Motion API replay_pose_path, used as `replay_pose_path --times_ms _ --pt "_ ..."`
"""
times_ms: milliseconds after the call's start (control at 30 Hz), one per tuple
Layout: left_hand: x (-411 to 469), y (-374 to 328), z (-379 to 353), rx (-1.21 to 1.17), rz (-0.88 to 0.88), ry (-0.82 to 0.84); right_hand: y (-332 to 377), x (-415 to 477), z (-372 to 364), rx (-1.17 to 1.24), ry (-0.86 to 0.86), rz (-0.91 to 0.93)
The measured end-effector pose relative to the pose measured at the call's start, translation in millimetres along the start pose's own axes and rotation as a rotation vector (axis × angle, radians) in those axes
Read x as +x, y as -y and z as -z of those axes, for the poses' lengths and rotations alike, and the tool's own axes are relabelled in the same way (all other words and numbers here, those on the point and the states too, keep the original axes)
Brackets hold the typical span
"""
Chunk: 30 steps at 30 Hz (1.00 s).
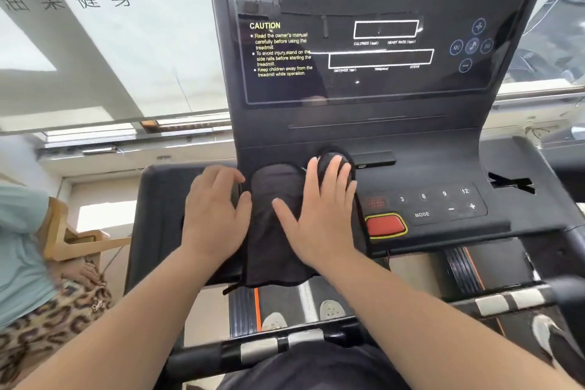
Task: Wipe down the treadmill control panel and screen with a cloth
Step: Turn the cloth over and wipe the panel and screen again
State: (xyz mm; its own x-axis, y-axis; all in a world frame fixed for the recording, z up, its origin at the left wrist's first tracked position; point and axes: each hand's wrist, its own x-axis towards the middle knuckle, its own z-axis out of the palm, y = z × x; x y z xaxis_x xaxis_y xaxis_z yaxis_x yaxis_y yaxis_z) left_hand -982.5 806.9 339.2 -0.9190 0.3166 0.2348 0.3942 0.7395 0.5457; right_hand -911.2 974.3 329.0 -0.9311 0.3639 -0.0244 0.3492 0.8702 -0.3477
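Note:
A dark cloth [272, 231] lies draped over the middle of the treadmill's lower control panel [443, 174], its lower edge hanging past the panel's front. My right hand [319, 215] lies flat on the cloth with fingers spread. My left hand [215, 215] rests flat on the panel just left of the cloth, its thumb touching the cloth's edge. Above rises the black glossy screen [364, 89] with white outlined display boxes and a CAUTION text block.
A red stop button [384, 225] and the MODE and speed keys [443, 201] sit right of the cloth. Handlebars [285, 345] cross below my arms. A person in a teal top [22, 247] stands at the left beside a wooden chair [66, 237]. Windows lie behind the console.

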Motion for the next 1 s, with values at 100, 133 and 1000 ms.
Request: replay_pose_path --times_ms 100,133,1000 --pt "-29 15 0 0.017 -0.017 0.112 6 -9 -18 -0.128 0.040 0.019" --pt "-36 18 1 0.007 -0.049 0.136 8 -5 -20 -0.159 0.047 0.024" --pt "-29 17 -3 -0.241 -0.040 0.032 -15 4 -8 -0.332 0.115 0.074"
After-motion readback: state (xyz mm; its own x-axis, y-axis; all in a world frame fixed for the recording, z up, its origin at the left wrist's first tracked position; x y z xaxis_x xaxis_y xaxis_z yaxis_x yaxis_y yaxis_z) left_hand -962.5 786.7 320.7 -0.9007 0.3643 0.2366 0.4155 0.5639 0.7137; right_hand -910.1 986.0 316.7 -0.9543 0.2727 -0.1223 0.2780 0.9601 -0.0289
